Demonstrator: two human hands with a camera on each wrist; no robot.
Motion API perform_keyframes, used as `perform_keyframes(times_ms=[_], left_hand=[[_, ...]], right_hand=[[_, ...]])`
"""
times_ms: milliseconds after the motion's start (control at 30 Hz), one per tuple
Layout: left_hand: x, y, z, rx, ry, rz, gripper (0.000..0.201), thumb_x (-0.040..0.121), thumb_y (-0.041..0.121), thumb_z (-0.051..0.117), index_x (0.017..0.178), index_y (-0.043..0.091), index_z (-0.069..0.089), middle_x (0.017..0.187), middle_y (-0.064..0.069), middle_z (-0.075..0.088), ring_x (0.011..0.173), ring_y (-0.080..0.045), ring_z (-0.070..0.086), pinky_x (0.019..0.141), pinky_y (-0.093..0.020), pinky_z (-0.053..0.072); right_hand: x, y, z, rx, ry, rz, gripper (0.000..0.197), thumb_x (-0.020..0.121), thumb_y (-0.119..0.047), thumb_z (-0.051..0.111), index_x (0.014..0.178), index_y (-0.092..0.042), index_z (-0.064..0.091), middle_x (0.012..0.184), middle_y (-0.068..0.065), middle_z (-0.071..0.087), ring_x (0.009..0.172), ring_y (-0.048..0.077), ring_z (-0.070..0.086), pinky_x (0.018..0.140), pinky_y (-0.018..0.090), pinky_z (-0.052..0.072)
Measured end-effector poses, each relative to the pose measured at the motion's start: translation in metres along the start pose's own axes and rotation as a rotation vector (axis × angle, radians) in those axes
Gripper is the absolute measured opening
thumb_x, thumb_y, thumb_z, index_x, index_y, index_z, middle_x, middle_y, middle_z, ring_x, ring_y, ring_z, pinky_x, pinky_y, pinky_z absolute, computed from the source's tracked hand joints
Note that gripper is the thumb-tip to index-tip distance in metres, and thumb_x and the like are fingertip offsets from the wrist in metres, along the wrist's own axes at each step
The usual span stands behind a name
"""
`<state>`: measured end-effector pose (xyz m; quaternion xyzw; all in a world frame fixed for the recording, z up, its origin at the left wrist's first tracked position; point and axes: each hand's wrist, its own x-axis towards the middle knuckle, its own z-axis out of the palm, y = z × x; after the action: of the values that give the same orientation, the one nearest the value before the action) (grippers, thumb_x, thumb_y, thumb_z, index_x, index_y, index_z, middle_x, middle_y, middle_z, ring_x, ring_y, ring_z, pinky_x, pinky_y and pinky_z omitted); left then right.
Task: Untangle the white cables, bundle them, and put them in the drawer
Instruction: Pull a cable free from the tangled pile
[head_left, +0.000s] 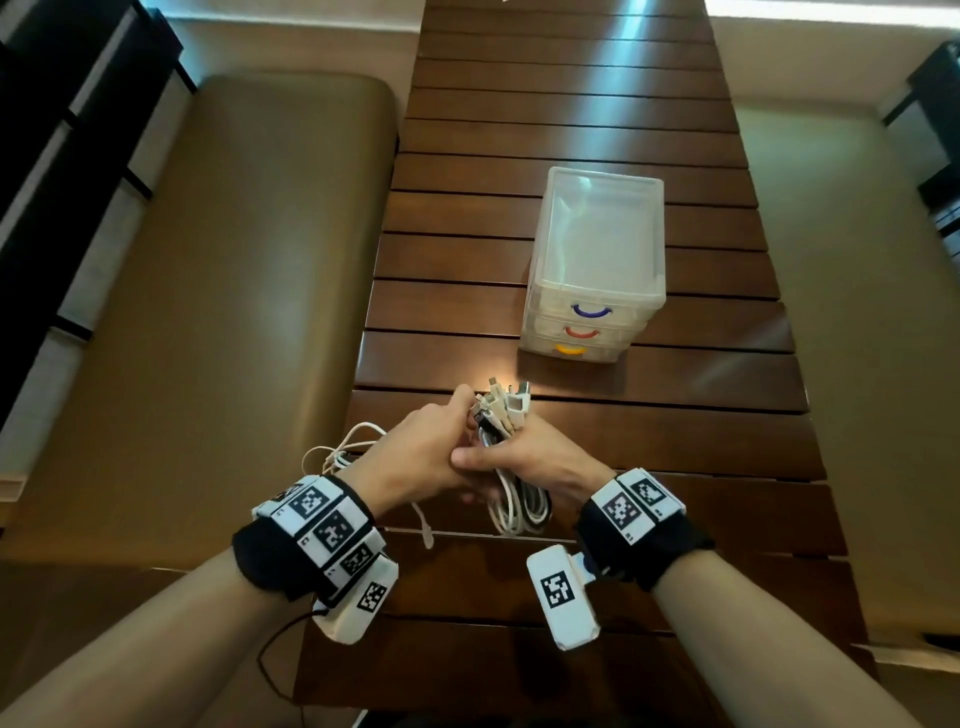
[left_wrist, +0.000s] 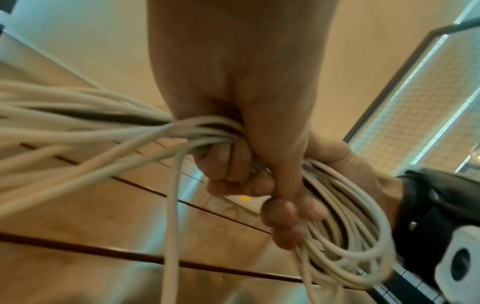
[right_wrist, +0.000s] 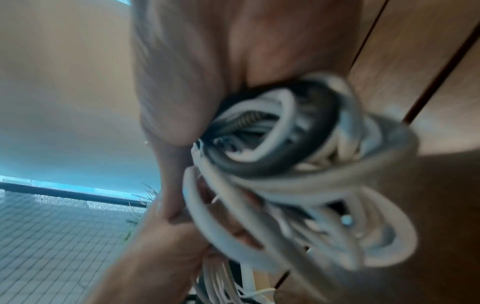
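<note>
A bundle of white cables (head_left: 511, 499) is held between both hands over the near end of the slatted wooden table (head_left: 571, 119). My left hand (head_left: 415, 457) grips the strands (left_wrist: 78, 133), fingers curled round them. My right hand (head_left: 540, 457) is wrapped round the coiled loops (right_wrist: 285, 164), which hang below it. Several plug ends (head_left: 501, 405) stick up above the fists. Loose loops (head_left: 343, 447) trail left of my left hand. The translucent drawer unit (head_left: 597, 234) stands beyond, its purple, red and yellow handled drawers closed.
Tan padded benches (head_left: 234, 312) run along the left and the right (head_left: 857, 338) of the table. A thin black wire (head_left: 270, 654) hangs from my left wrist band past the table's near left edge. Bare table surface lies between my hands and the drawer unit.
</note>
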<state>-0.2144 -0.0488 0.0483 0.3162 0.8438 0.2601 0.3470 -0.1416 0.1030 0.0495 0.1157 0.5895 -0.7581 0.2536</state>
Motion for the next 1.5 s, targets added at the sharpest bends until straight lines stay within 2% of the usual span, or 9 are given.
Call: perform_keyframes(times_ms=[167,400,533,700,800,867,967,1100,1500], left_hand=[[0.002,-0.003,-0.007,0.23,-0.18,-0.079,0.087,0.059,0.065,0.083,0.126,0.025,0.043,0.104,0.006,0.069,0.089,-0.014,0.064,0.078,-0.03,0.053],[-0.006,-0.013,-0.035,0.092,-0.54,-0.203,0.038,0.069,0.052,0.083,0.08,0.019,0.069,0.061,0.005,0.062,0.05,-0.005,0.054,0.05,-0.018,0.042],[-0.008,-0.019,-0.037,0.058,-0.386,-0.106,0.036,0.067,0.06,0.081,0.069,0.026,0.07,0.06,0.004,0.064,0.053,-0.007,0.056,0.054,-0.024,0.044],[-0.021,-0.02,-0.018,0.274,0.136,0.12,0.06,0.072,0.082,0.057,0.104,0.032,0.066,0.099,0.018,0.06,0.089,-0.002,0.055,0.079,-0.023,0.048],[-0.042,-0.006,-0.001,0.283,0.493,0.207,0.048,0.084,0.071,0.052,0.075,0.025,0.06,0.075,0.013,0.054,0.07,-0.007,0.048,0.064,-0.023,0.04],[-0.05,0.005,0.008,0.197,0.306,0.013,0.058,0.084,0.08,0.04,0.07,0.028,0.064,0.056,0.009,0.054,0.055,-0.006,0.052,0.052,-0.022,0.038],[-0.045,0.006,0.026,0.022,-0.049,-0.191,0.05,0.078,0.083,0.041,0.094,0.039,0.061,0.076,0.013,0.063,0.071,-0.002,0.06,0.061,-0.022,0.043],[-0.033,0.004,0.038,-0.758,-0.274,-0.268,0.033,0.087,0.04,0.068,0.108,0.016,0.062,0.108,-0.009,0.072,0.097,-0.019,0.069,0.089,-0.034,0.057],[-0.017,-0.005,0.045,-0.797,-0.273,-0.187,0.02,0.087,0.015,0.074,0.102,0.004,0.067,0.088,-0.018,0.072,0.082,-0.041,0.069,0.064,-0.032,0.06]], right_hand=[[-0.002,0.005,0.0,-0.108,-0.059,0.059,0.031,0.084,-0.013,0.076,0.11,-0.003,0.061,0.093,0.025,0.069,0.076,0.034,0.067,0.069,0.041,0.059],[-0.001,0.002,-0.004,-0.273,-0.234,0.142,0.009,0.093,-0.014,0.067,0.092,-0.007,0.063,0.079,0.013,0.071,0.063,0.021,0.069,0.055,0.028,0.058],[-0.002,0.01,-0.001,-0.173,-0.191,0.055,0.01,0.095,-0.015,0.065,0.095,-0.009,0.058,0.072,0.011,0.065,0.056,0.021,0.063,0.052,0.029,0.053],[0.001,0.022,-0.007,-0.104,-0.035,-0.03,0.015,0.093,-0.013,0.067,0.094,-0.005,0.054,0.063,0.007,0.056,0.051,0.021,0.052,0.053,0.035,0.048],[0.003,0.025,-0.008,-0.046,0.008,-0.068,0.013,0.094,-0.012,0.064,0.092,-0.01,0.051,0.062,0.004,0.055,0.051,0.021,0.05,0.051,0.033,0.047],[0.006,0.028,-0.007,0.018,0.044,-0.083,0.015,0.095,-0.006,0.062,0.099,-0.013,0.049,0.061,0.0,0.057,0.053,0.018,0.053,0.055,0.033,0.047],[0.011,0.03,-0.002,0.069,0.072,-0.118,0.028,0.093,-0.002,0.064,0.111,-0.013,0.046,0.065,0.002,0.06,0.055,0.018,0.056,0.059,0.034,0.049],[0.012,0.024,0.006,0.078,0.033,-0.174,0.036,0.091,0.001,0.065,0.119,-0.011,0.046,0.066,0.007,0.061,0.054,0.019,0.059,0.06,0.029,0.053],[0.003,0.023,0.008,0.217,0.102,-0.072,0.044,0.081,-0.001,0.075,0.124,-0.003,0.061,0.108,0.014,0.072,0.098,0.022,0.07,0.076,0.028,0.055]])
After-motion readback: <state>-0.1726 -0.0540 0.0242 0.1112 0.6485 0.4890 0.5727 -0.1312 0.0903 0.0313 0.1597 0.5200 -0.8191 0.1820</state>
